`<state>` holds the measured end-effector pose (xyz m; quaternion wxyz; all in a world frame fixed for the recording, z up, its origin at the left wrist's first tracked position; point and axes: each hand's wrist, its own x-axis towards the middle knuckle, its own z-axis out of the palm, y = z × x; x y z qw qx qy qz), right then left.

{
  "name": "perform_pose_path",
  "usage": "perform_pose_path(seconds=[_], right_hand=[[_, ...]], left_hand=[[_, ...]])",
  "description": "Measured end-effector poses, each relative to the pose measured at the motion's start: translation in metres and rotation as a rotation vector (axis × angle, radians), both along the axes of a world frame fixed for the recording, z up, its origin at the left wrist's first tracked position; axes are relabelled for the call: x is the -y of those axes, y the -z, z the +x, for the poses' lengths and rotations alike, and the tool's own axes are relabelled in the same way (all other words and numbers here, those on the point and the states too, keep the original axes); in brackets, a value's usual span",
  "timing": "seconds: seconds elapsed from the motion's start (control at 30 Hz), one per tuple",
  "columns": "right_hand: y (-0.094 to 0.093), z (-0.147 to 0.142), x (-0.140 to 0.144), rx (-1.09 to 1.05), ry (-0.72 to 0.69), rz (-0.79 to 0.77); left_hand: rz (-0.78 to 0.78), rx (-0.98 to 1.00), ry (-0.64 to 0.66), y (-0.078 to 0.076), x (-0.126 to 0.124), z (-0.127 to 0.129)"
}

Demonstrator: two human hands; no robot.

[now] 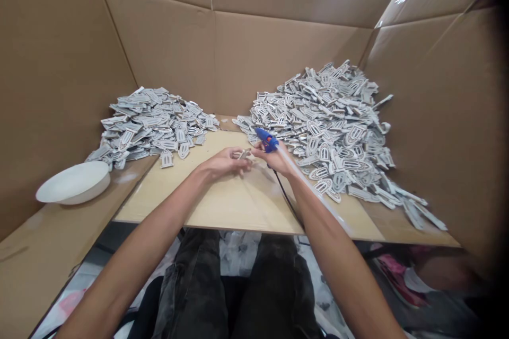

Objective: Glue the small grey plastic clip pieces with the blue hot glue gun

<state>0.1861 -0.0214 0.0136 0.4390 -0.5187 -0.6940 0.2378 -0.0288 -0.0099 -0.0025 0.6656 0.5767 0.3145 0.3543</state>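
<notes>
Over the middle of the pale board (pixel 222 201), my left hand (pixel 230 161) is closed on a small whitish cut-out piece (pixel 244 153). It looks like the arched, slotted pieces heaped around, though my fingers cover much of it. Right beside it, my right hand (pixel 274 158) grips a blue glue gun (pixel 267 139). A long translucent glue stick (pixel 306 183) sticks out of the gun's back along my forearm, and a black cord (pixel 284 193) hangs below. My right fingertips are close to the piece; I cannot tell whether they touch it.
A smaller heap of grey-white arched pieces (pixel 147 122) lies at the left, a larger heap (pixel 326 111) at the right. A white bowl (pixel 75 183) stands at the far left. Cardboard walls (pixel 278 42) enclose the back and sides. Another person's shoe (pixel 401 275) shows below right.
</notes>
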Motion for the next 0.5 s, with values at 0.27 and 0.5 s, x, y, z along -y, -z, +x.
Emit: perform_pose_path(seconds=[0.27,0.5], right_hand=[[0.007,0.008,0.008,0.363,-0.215,-0.195],[0.011,0.01,0.006,0.373,-0.206,-0.168]], left_hand=[[0.025,-0.175,-0.42,-0.005,-0.012,-0.011],[0.268,-0.203,-0.614,0.003,-0.023,-0.015]])
